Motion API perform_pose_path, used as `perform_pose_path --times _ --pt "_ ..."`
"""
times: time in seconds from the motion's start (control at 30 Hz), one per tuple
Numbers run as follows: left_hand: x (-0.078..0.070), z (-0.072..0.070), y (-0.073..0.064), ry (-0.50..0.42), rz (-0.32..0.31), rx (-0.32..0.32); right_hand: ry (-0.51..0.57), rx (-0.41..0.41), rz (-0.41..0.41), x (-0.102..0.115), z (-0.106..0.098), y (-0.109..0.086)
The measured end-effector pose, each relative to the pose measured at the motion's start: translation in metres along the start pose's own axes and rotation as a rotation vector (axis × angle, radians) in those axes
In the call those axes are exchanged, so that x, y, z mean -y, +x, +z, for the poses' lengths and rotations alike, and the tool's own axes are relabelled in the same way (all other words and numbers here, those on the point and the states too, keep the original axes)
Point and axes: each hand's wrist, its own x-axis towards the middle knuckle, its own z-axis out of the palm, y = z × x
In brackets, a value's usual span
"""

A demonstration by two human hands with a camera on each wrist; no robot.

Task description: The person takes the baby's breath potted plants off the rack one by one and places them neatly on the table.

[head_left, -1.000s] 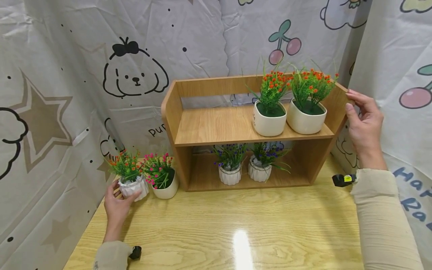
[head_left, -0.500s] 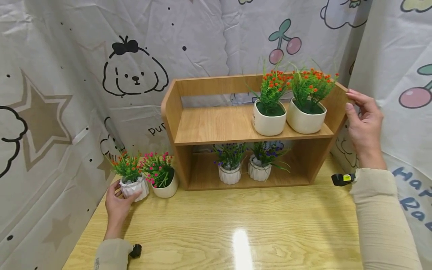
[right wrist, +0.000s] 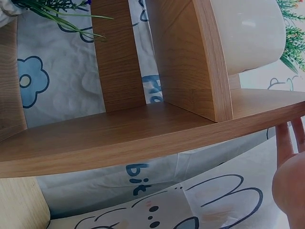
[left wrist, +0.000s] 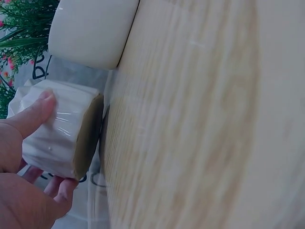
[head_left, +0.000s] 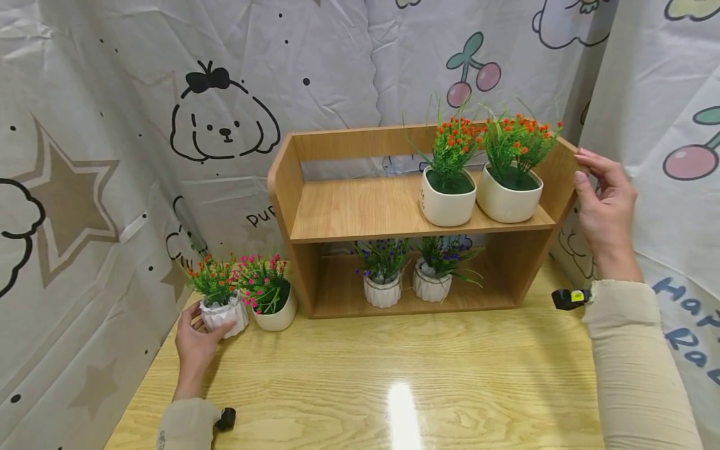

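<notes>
At the far left of the table (head_left: 337,381), a ribbed white pot (head_left: 225,314) of orange flowers is held by the left hand (head_left: 197,337), its thumb and fingers clamped around the pot wall. From the left wrist, part of the underside is exposed, so the pot appears tilted or raised; whether the tabletop is still touched cannot be told. Close beside it, a smooth pot with pink flowers (head_left: 275,311) is left standing. Further right, two orange-flowered pots, the left one (head_left: 448,209) and the right one (head_left: 510,203), are borne on the upper level of the wooden shelf (head_left: 349,206), and two purple-flowered pots (head_left: 384,292) below. By the right hand (head_left: 607,209), the shelf's right side panel appears gripped, thumb and fingers bent at its edge. Only a slight shift of the held pot can be made out since the earlier views; nothing has been added to the shelf, so its placing is judged unaltered
</notes>
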Motion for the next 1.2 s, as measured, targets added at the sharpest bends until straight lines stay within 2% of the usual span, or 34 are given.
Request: perform_pose_path --times 0.2,0.53,0.83,1.2 --pt "-0.0001 -0.0015 0.0001 -0.006 -0.004 0.014 -0.045 0.002 -0.017 -0.0006 0.0002 -0.0007" --pt "0.0009 -0.0019 0.0001 -0.009 -0.023 0.014 0.04 0.004 -0.009 0.0001 0.0008 0.0012" --pt "-0.0008 -0.0032 -0.002 -0.012 -0.039 0.038 -0.006 0.002 -0.003 0.0003 -0.0015 -0.0003" --pt "0.0017 -0.0059 -0.003 0.059 -0.007 0.066 0.038 -0.004 -0.01 0.001 0.0002 -0.001"
